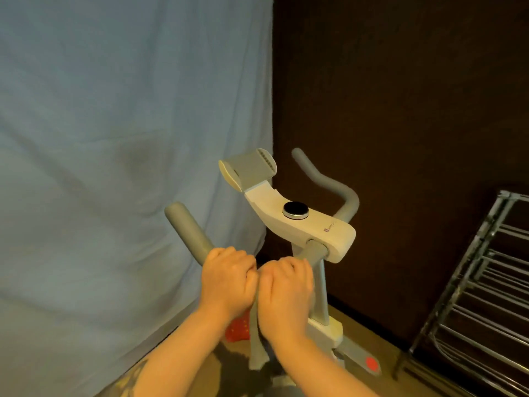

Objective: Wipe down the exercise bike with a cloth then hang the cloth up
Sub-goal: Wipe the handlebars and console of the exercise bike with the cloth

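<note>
Hands on the bike's left handlebar, cloth bunched between them.
Left hand (226, 279) and right hand (286, 293) both grip the grey cloth (257, 348) around the handlebar (189, 230), its tail dangling below; white exercise bike (303, 222) console just behind, drying rack (483, 296) off right.

Home: exercise bike (303, 222), drying rack (481, 296)

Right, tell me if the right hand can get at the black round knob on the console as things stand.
Probably yes: the knob sits bare just beyond the right hand, nothing between, but that hand grips the cloth.
</note>
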A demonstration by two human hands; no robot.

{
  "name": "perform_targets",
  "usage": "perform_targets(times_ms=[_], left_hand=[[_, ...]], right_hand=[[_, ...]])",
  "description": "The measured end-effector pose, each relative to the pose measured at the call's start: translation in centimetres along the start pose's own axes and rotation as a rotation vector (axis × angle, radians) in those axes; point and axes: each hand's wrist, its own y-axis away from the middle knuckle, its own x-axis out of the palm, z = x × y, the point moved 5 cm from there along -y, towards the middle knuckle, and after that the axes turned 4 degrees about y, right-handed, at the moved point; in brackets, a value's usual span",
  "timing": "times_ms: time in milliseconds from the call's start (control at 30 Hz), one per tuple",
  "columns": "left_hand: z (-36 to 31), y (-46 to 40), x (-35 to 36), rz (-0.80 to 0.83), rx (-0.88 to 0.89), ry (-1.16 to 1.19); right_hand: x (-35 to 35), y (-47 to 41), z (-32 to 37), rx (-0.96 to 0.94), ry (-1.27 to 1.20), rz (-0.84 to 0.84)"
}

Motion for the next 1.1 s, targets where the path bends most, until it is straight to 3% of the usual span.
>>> perform_targets(times_ms=[100, 167, 300, 433, 567, 633, 700, 867, 900, 967, 1033, 1100], left_hand=[[0.1, 0.4, 0.2, 0.014, -0.019, -0.01], [0.0, 0.5, 0.1, 0.015, -0.043, 0.002], [-0.1, 0.7, 0.0, 0.003, -0.084, -0.011], [-0.1, 0.8, 0.1, -0.014, -0.124, -0.005], [-0.2, 0.6, 0.0, -0.023, -0.138, -0.046], [-0.4, 0.6, 0.0, -0.007, -0.159, -0.066], [-0.2, 0.9, 0.0, -0.008, -0.196, -0.04], [0.0, 0.9, -0.1, 0.018, -0.203, -0.085], [0.0, 0.9, -0.1, 0.018, -0.214, -0.091], [-0.1, 0.9, 0.0, 0.023, -0.222, -0.102], [-0.1, 0.9, 0.1, 0.047, -0.214, -0.113], [-0.2, 0.8, 0.0, 0.059, -0.219, -0.129]], right_hand=[[-0.5, -2.0, -1.9, -0.416, -0.085, 0.065], [-0.5, -4.7, -5.3, -0.553, -0.132, 0.079], [0.9, -6.7, -8.2, -0.36, -0.107, 0.112], [0.2, -4.2, -5.7, -0.209, -0.062, 0.048], [-0.3, -2.4, -2.6, -0.453, -0.055, 0.048], [-0.2, -3.6, -3.7, -0.64, -0.128, 0.1], [-0.2, -5.5, -5.7, -0.698, -0.134, 0.135], [-0.1, -2.8, -4.3, -0.159, -0.19, -0.017], [0.0, -2.2, -3.6, -0.13, -0.168, -0.026], [-0.3, -2.9, -3.6, -0.276, -0.157, -0.001], [-0.3, -4.1, -5.3, -0.536, -0.178, 0.079], [-0.4, -5.7, -7.3, -0.567, -0.207, 0.065]])
